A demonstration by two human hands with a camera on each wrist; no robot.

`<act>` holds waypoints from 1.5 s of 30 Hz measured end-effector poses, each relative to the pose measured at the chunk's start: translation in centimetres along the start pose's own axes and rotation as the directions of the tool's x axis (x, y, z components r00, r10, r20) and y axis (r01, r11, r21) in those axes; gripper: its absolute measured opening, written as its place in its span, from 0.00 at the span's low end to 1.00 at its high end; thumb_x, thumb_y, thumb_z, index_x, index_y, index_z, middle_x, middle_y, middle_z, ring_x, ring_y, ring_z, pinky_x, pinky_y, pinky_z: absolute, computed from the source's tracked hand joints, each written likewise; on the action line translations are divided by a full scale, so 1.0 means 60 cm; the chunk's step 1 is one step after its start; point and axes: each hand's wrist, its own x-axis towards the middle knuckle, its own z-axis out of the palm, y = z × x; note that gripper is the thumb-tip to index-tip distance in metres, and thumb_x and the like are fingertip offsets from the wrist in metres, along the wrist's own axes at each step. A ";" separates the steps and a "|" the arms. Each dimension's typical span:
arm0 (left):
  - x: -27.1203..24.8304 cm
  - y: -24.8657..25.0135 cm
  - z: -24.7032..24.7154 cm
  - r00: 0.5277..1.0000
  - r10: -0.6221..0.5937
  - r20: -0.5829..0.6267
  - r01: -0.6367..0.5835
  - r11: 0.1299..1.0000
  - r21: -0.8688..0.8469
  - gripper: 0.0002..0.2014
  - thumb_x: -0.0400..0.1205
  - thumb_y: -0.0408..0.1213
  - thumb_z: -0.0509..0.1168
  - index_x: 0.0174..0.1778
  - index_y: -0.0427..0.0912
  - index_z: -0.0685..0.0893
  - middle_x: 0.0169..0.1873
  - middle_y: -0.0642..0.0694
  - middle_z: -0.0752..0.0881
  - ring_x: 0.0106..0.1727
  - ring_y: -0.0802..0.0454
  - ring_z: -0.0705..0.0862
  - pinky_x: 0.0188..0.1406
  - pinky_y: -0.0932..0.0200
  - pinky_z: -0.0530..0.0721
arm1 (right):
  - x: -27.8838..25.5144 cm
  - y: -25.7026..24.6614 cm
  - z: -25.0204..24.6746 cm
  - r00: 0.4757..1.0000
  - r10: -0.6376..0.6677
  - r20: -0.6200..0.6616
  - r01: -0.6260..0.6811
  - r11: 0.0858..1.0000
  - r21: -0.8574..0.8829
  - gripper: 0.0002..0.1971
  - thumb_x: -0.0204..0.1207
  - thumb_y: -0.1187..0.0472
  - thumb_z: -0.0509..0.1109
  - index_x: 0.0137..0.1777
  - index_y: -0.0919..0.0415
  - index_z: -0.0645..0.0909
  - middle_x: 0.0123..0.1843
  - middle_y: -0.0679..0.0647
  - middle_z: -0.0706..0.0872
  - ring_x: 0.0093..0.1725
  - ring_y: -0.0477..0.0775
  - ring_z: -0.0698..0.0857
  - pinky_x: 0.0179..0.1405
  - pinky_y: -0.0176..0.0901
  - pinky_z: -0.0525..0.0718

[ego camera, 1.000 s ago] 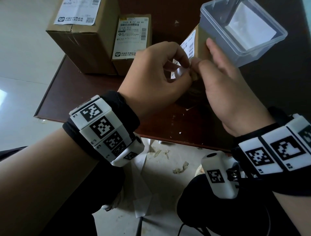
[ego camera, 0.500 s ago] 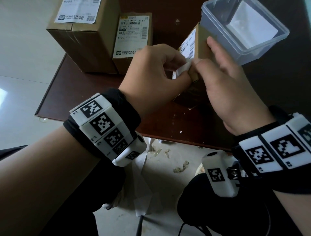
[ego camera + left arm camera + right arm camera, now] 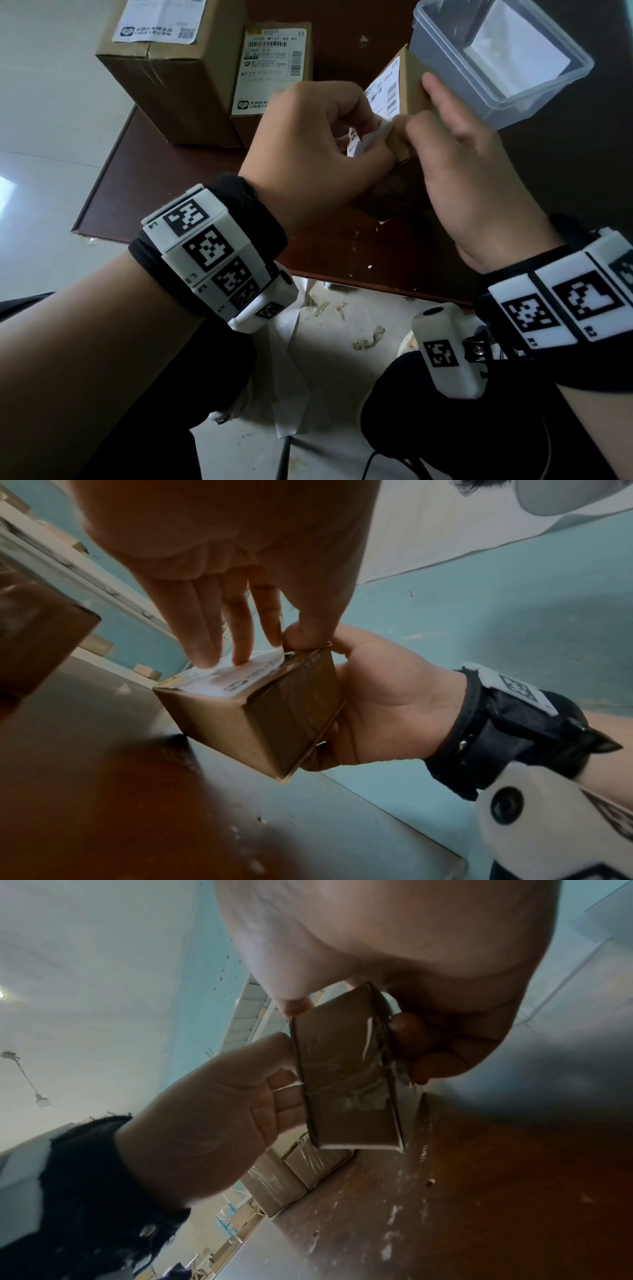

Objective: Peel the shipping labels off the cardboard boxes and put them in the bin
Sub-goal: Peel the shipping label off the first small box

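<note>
A small cardboard box (image 3: 411,78) stands tilted on the brown table (image 3: 164,192), between my hands. Its white shipping label (image 3: 387,92) faces left, and the lower corner is lifted off the cardboard. My left hand (image 3: 376,130) pinches that loose corner between thumb and fingers. In the left wrist view the fingers (image 3: 240,647) lie on the label (image 3: 236,680). My right hand (image 3: 419,106) grips the box from the right side; the right wrist view shows the box (image 3: 346,1085) in it. The clear plastic bin (image 3: 534,99) stands just behind the box with a white sheet inside.
Two more cardboard boxes with labels stand at the back left: a large one (image 3: 164,85) and a smaller one (image 3: 270,68). The table's near edge runs just below my wrists. Paper scraps (image 3: 370,339) lie on the floor beneath it.
My left fingers have worked at the label's lower corner, which now stands a little further off the box. My right hand has kept its grip on the box.
</note>
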 end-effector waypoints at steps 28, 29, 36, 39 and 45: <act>0.004 0.002 -0.007 0.998 0.042 0.036 -0.045 0.994 0.096 0.10 0.78 0.42 0.74 0.36 0.40 0.87 0.40 0.49 0.93 0.38 0.56 0.91 0.35 0.52 0.88 | 0.002 0.000 0.000 1.000 -0.004 0.022 0.006 0.995 -0.097 0.42 0.79 0.40 0.58 0.94 0.41 0.54 0.88 0.41 0.73 0.80 0.37 0.77 0.83 0.52 0.78; 0.004 0.002 -0.008 0.998 0.046 0.038 -0.050 0.994 0.098 0.10 0.79 0.42 0.75 0.36 0.40 0.87 0.41 0.50 0.93 0.38 0.56 0.91 0.35 0.52 0.87 | 0.003 0.001 0.000 1.000 -0.005 0.024 0.007 0.996 -0.094 0.42 0.79 0.39 0.59 0.94 0.40 0.54 0.88 0.41 0.73 0.80 0.37 0.77 0.83 0.53 0.78; 0.004 0.003 -0.010 0.997 0.070 0.044 -0.073 0.994 0.076 0.11 0.79 0.42 0.74 0.34 0.40 0.86 0.40 0.48 0.93 0.40 0.54 0.92 0.37 0.51 0.88 | 0.002 0.001 -0.001 1.000 -0.012 0.025 0.015 0.995 -0.097 0.40 0.80 0.40 0.58 0.94 0.41 0.56 0.86 0.40 0.76 0.77 0.35 0.79 0.80 0.49 0.80; 0.005 0.002 -0.010 0.996 0.076 0.047 -0.079 0.994 0.078 0.11 0.79 0.41 0.74 0.34 0.40 0.85 0.39 0.48 0.93 0.41 0.54 0.92 0.37 0.50 0.89 | 0.002 0.000 -0.002 1.000 -0.015 0.021 0.017 0.995 -0.097 0.40 0.80 0.40 0.58 0.94 0.41 0.57 0.85 0.40 0.77 0.77 0.36 0.79 0.80 0.50 0.80; 0.005 0.002 -0.010 0.996 0.075 0.050 -0.078 0.994 0.080 0.10 0.79 0.41 0.73 0.34 0.40 0.86 0.39 0.46 0.93 0.41 0.52 0.92 0.37 0.48 0.88 | 0.003 0.003 -0.001 1.000 -0.013 0.016 0.014 0.997 -0.080 0.41 0.80 0.40 0.59 0.94 0.41 0.57 0.84 0.41 0.78 0.77 0.37 0.80 0.80 0.50 0.81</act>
